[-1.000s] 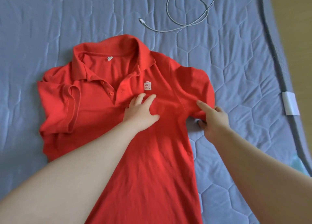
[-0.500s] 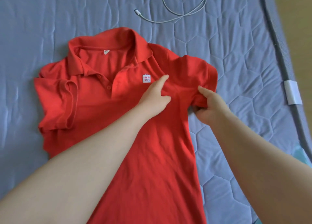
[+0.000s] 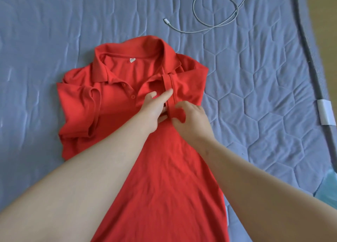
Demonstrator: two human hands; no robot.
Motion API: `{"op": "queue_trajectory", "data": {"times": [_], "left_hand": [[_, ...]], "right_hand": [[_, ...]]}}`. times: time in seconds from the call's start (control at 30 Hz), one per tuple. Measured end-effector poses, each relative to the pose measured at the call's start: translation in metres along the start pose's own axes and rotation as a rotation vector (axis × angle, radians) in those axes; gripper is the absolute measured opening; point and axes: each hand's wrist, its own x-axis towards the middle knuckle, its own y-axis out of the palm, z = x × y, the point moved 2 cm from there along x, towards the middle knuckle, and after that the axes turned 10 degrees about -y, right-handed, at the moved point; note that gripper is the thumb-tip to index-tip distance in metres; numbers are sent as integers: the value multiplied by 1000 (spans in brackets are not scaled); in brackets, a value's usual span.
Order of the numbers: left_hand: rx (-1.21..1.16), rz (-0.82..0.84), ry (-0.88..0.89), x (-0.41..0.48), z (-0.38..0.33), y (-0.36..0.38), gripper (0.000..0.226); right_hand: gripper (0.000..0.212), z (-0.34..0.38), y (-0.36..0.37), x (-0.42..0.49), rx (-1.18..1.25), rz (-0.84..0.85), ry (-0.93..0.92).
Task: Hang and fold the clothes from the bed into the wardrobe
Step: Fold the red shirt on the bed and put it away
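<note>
Now left hand [image 3: 155, 108] presses the red shirt [image 3: 164, 178], right hand [image 3: 193, 122] pinches its sleeve [image 3: 189, 88]

Both bare forearms enter from the near edge and converge at centre. The left hand [image 3: 155, 107] lies with fingers extended toward the far side, pressing flat on the red shirt [image 3: 164, 169]. The right hand [image 3: 193, 119], just right of it, has curled fingers, apparently pinching the hem of the folded sleeve [image 3: 189, 85]; its fingertips are partly hidden.
</note>
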Motion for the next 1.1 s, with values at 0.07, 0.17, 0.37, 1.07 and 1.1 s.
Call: {"op": "queue_trajectory", "data": {"times": [0.07,0.17,0.37,1.07,1.1], "left_hand": [[51,-82,66,7,4,0,73],[279,-216,219,16,9,2,74],[770,-499,929,-11,23,6,47],[1011,-408,485,-15,-19,53,18],[907,-412,515,-18,-18,46,10]], "right_hand": [[45,-7,4,-6,-58,26,58],[54,-20,12,-10,-115,241,70],[44,-38,1,-24,105,-308,371],[61,-41,19,-170,255,321,478],[67,-33,23,-172,273,364,444]]}}
